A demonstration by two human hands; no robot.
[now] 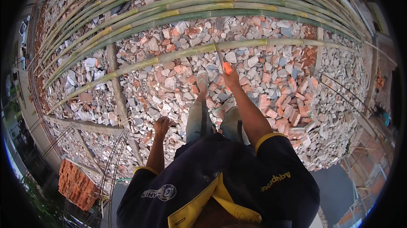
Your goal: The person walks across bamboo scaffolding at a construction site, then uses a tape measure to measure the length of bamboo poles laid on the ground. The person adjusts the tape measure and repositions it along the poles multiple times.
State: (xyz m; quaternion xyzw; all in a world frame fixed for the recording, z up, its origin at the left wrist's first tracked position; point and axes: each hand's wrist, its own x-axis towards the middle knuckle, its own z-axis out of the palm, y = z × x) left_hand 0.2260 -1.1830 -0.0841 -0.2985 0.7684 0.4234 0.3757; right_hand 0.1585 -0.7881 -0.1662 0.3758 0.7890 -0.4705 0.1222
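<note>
My right hand (231, 79) is closed around the orange handle of a handsaw (219, 53). The saw points away from me, its far end meeting a single long bamboo pole (196, 50). That pole lies crosswise in front of my feet, green to yellowish, with ringed joints. My left hand (161, 126) hangs low on the left over the rubble, away from the pole. Its fingers are loosely bent and slightly apart, with nothing visible in them.
Broken stone and brick rubble (190, 75) covers the ground underfoot. Beyond the single pole lie several bamboo poles (203, 9) side by side. Concrete beams (116, 83) cross the rubble. Thin metal rods (116, 151) stick out at left, near stacked bricks (76, 183).
</note>
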